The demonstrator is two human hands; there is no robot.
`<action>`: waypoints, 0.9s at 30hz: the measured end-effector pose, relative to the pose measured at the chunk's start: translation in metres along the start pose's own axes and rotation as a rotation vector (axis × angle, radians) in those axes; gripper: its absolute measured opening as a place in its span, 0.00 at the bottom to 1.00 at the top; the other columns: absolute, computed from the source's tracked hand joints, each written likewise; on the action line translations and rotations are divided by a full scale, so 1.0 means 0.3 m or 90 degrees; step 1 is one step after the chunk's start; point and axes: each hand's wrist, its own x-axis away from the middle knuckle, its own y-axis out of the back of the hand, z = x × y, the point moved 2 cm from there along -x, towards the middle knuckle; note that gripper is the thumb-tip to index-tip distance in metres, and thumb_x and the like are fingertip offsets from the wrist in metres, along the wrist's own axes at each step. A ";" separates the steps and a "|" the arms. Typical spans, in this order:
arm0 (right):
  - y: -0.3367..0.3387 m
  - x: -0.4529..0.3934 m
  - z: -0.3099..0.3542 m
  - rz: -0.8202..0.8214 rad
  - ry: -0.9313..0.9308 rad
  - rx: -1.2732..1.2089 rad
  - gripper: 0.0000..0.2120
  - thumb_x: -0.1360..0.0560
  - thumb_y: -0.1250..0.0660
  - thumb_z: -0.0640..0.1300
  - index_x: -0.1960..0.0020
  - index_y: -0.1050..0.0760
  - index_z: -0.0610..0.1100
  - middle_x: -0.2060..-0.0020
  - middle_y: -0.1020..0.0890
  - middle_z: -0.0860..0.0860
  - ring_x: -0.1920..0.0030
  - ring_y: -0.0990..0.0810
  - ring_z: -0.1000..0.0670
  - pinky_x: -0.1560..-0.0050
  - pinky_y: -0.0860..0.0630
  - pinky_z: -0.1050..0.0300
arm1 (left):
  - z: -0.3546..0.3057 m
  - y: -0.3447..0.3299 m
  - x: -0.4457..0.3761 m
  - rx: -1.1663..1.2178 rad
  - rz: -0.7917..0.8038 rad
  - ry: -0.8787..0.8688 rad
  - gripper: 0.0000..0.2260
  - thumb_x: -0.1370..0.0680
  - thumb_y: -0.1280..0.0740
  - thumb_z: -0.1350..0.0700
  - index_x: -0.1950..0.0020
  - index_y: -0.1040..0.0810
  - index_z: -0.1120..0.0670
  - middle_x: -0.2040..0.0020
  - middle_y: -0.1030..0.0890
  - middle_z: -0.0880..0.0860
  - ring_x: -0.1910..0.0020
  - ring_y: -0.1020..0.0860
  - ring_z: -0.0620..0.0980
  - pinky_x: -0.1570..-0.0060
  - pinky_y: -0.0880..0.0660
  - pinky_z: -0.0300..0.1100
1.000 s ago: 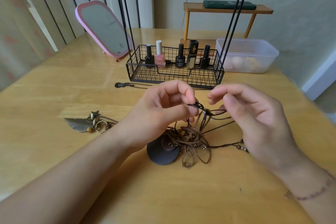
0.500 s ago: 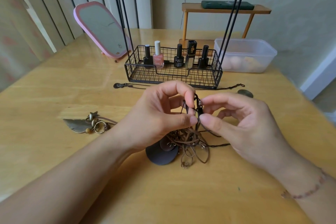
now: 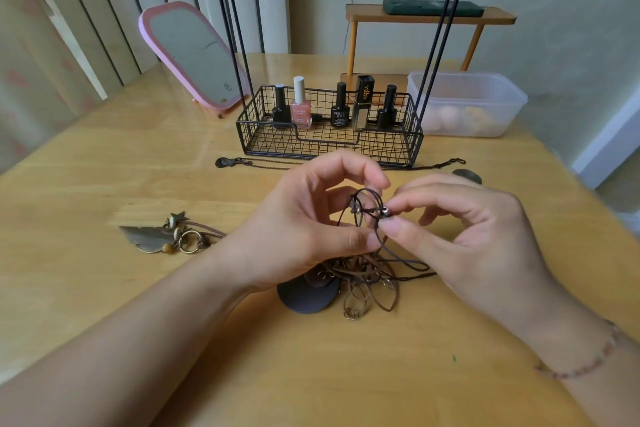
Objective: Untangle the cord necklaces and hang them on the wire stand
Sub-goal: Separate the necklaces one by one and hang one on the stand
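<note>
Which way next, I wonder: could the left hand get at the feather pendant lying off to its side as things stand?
Probably yes. The feather pendant lies on bare table beside the left hand, nothing between. But that hand is pinching the dark cord, so it would have to let go first.

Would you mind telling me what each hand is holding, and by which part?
Both hold the dark cord lifted from the tangle: right hand pinches its metal bead, left hand the loop beside it.

Probably a home dressing table: pink mirror (image 3: 194, 55), nail polish bottles (image 3: 300, 104).
</note>
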 end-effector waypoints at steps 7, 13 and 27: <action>0.015 -0.004 -0.004 -0.046 -0.060 -0.111 0.04 0.25 0.31 0.49 0.54 0.18 0.55 0.57 0.14 0.56 0.55 0.17 0.52 0.56 0.23 0.61 | 0.003 0.009 -0.005 -0.011 -0.078 0.024 0.13 0.27 0.30 0.67 0.45 0.23 0.56 0.59 0.22 0.49 0.62 0.26 0.47 0.63 0.27 0.35; 0.016 -0.010 0.002 -0.020 -0.103 -0.210 0.05 0.23 0.35 0.42 0.55 0.21 0.46 0.60 0.15 0.50 0.59 0.19 0.57 0.55 0.25 0.66 | 0.005 0.010 -0.002 -0.045 -0.088 0.022 0.08 0.27 0.31 0.64 0.50 0.20 0.55 0.64 0.22 0.47 0.66 0.26 0.44 0.64 0.27 0.37; 0.006 -0.010 0.006 -0.001 -0.162 -0.313 0.05 0.21 0.41 0.46 0.50 0.27 0.46 0.62 0.16 0.47 0.58 0.18 0.48 0.61 0.24 0.55 | 0.007 0.011 0.000 -0.131 -0.172 -0.064 0.09 0.20 0.39 0.52 0.50 0.21 0.54 0.60 0.21 0.56 0.65 0.25 0.52 0.62 0.25 0.44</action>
